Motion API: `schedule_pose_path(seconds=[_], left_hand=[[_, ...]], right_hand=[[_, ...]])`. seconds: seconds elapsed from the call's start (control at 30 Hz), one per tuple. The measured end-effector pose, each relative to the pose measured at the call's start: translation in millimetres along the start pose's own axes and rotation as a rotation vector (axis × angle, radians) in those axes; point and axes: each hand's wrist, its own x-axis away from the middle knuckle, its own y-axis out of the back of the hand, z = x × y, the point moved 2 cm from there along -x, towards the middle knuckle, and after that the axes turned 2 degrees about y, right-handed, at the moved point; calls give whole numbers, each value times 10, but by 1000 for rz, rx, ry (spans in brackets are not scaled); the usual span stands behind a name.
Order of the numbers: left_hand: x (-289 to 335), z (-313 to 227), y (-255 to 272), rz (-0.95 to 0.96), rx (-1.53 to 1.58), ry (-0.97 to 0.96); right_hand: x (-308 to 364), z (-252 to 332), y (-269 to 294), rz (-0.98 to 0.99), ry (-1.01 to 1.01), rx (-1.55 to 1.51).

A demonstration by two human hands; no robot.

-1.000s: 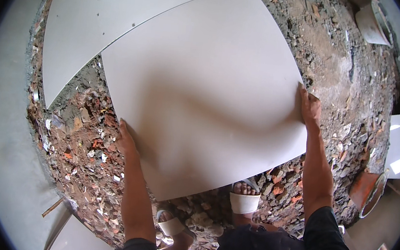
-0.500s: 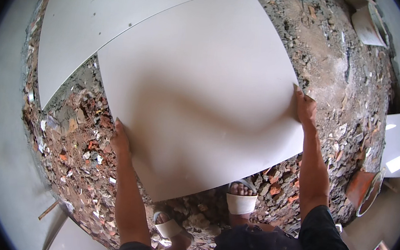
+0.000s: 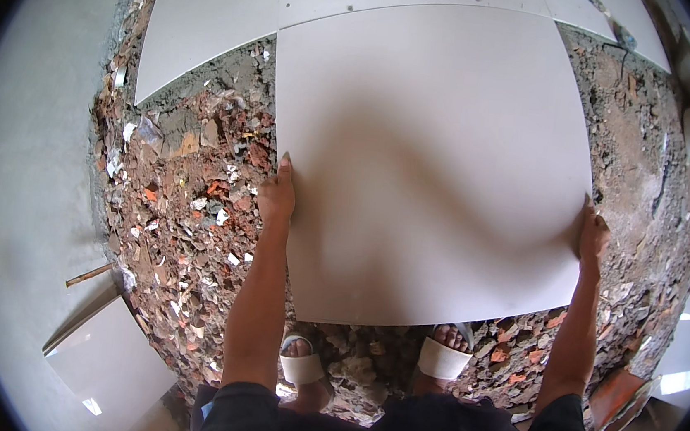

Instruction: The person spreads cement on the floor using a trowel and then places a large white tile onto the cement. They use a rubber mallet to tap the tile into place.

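A large, pale square floor tile (image 3: 441,83) spans the middle of the head view, its near edge just above my feet. My left hand (image 3: 278,197) grips its left edge, thumb on the top face and fingers out of sight beneath. On the opposite edge my right hand (image 3: 594,233) holds it the same way, thumb uppermost. The tile's far edge lies along a row of pale tiles (image 3: 216,4), with a thin seam between them. Whether its underside touches the ground, I cannot tell.
Broken brick and rubble (image 3: 188,200) cover the ground around the tile. Grey mortar (image 3: 247,69) borders the far row. A grey wall (image 3: 36,144) rises at the left. Another tile (image 3: 111,359) lies lower left, and an orange-brown container (image 3: 619,404) lies tipped at lower right. My sandals (image 3: 443,360) stand on rubble.
My view has turned, so the tile and both hands appear further right and the tile looks squarer. Both hands keep their grip on its side edges.
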Motion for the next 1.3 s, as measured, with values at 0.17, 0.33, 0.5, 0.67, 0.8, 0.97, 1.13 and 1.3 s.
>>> schedule_pose_path(seconds=[0.17,0.33,0.5,0.67,0.8,0.97,1.13,1.3], left_hand=[[-39,0,-10,32,-8,17],[-140,55,-44,69,33,36],[-163,44,-51,134,-58,71],[-131,-153,249,80,-511,-42],[-180,-755,373,-254,-495,-431],[88,-1726,-903,-102,-457,-978],[169,-2035,-1380,-55,-496,-932],[30,-2432,-1366,-28,-622,-871]], right_hand=[[38,6,-30,-21,27,-56],[19,-2,-37,-32,42,-21],[48,19,-94,39,-6,-67],[142,308,311,-112,89,91],[70,1193,930,-390,422,50],[6,2581,-21,-389,824,273],[158,2881,-1300,-54,781,288],[57,3257,-1178,47,799,271]])
